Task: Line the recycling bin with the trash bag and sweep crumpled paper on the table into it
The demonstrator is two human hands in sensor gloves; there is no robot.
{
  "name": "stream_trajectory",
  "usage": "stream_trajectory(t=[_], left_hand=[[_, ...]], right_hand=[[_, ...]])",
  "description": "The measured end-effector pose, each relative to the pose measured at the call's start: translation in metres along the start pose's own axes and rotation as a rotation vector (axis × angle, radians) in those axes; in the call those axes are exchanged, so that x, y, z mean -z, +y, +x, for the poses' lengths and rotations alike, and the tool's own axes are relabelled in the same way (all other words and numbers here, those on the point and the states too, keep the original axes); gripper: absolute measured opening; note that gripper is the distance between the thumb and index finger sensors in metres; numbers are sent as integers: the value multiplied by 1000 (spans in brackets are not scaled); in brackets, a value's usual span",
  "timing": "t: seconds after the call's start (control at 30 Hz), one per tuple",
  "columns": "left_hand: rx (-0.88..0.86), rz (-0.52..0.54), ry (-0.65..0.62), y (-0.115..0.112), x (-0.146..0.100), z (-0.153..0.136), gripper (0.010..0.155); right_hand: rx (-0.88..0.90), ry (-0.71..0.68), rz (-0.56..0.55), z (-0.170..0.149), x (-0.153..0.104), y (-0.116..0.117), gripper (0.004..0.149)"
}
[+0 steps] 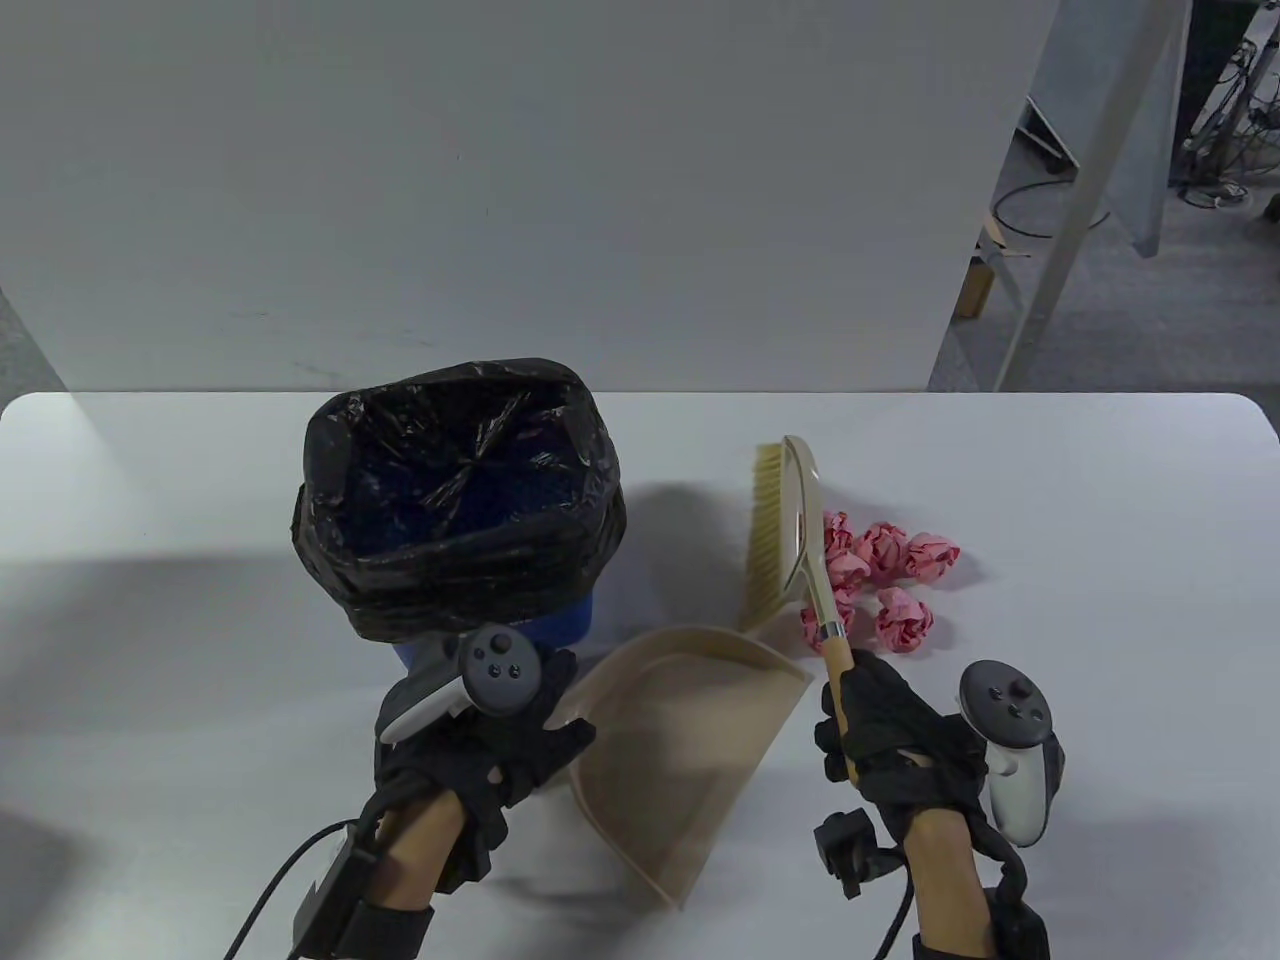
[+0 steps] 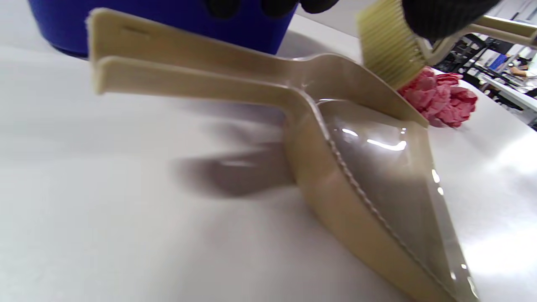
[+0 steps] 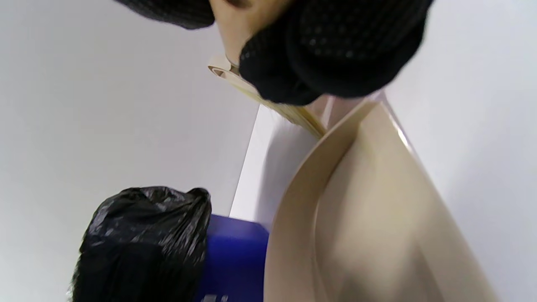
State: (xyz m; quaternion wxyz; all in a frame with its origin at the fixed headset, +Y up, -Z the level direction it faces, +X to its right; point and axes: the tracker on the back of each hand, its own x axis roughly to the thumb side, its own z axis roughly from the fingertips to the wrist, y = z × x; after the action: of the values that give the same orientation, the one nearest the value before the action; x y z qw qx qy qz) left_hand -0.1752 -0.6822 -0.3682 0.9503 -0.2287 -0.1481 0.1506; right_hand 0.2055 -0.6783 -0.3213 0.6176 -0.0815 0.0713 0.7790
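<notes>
The brush (image 1: 785,525) is being held by its wooden handle, around which the fingers of the right hand (image 1: 885,735) are curled. The long axis of the brush is running away from the person and slightly left; the bristles are facing left, toward the recycling bin (image 1: 460,515), and the paper balls (image 1: 880,575) are lying just beside its back, on the right.

The dustpan (image 1: 680,745) is being steadied at its handle end by the left hand (image 1: 490,740). Whether that handle is being pinched or merely pressed cannot be told. The open mouth is being directed toward the brush and the paper.

Risks being judged:
1. The balls are likely to be scattered rightward if the brush is not first carried to their far side.
2. Light paper may be rolled past the pan lip if the pan is being tilted.
3. The trash bag (image 1: 455,490), already lining the bin, may be dislodged by a knock.
</notes>
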Motion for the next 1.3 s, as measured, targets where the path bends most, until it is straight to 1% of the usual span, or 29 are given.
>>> stream_trajectory(t=[0.1, 0.17, 0.23, 0.3, 0.37, 0.43, 0.47, 0.57, 0.63, 0.67, 0.73, 0.8, 0.87, 0.93, 1.0, 1.13, 1.23, 1.3], left_hand=[[-31, -38, 17, -1, 4, -9, 85], [-34, -70, 29, -3, 8, -15, 89], [3, -97, 52, -5, 11, -20, 91], [39, -102, 80, -8, 15, -22, 94], [36, -124, 87, -12, 19, -24, 96], [38, -125, 95, -14, 21, -25, 95], [40, -127, 93, -15, 22, -26, 90], [-12, -68, 14, -12, 21, -25, 76], [-96, -65, -43, -9, 19, -24, 70], [-138, -59, -56, -8, 18, -22, 69], [-166, -42, -91, -6, 15, -18, 69], [-220, -1, -135, -3, 12, -11, 70], [-232, 33, -159, -2, 9, -5, 72], [-218, 76, -165, -3, 7, 4, 74], [-203, 96, -156, -6, 8, 9, 76], [-213, 122, -88, -18, 12, 16, 77], [-226, 149, -19, -24, 13, 19, 77], [-229, 145, 13, -27, 15, 20, 78]], right_hand=[[3, -33, -25, 1, -1, 2, 63], [27, -81, -7, 4, -1, 4, 62], [63, -125, 18, 7, -3, 7, 62], [87, -162, 34, 10, -4, 9, 62], [84, -192, 33, 13, -6, 10, 62], [69, -214, 19, 15, -7, 11, 62], [65, -222, 13, 15, -7, 11, 62], [58, -252, -8, 16, -7, 10, 62], [50, -273, -24, 18, -8, 9, 62], [43, -290, -39, 19, -9, 8, 62], [28, -314, -73, 21, -11, 6, 63], [-6, -347, -138, 24, -15, 2, 63], [-42, -361, -198, 26, -18, -2, 63], [-95, -358, -269, 28, -21, -7, 63], [-146, -332, -323, 28, -23, -12, 63], [-305, -224, -422, 27, -26, -20, 62], [-426, -121, -460, 27, -27, -22, 62], [-512, -57, -457, 27, -27, -21, 62]])
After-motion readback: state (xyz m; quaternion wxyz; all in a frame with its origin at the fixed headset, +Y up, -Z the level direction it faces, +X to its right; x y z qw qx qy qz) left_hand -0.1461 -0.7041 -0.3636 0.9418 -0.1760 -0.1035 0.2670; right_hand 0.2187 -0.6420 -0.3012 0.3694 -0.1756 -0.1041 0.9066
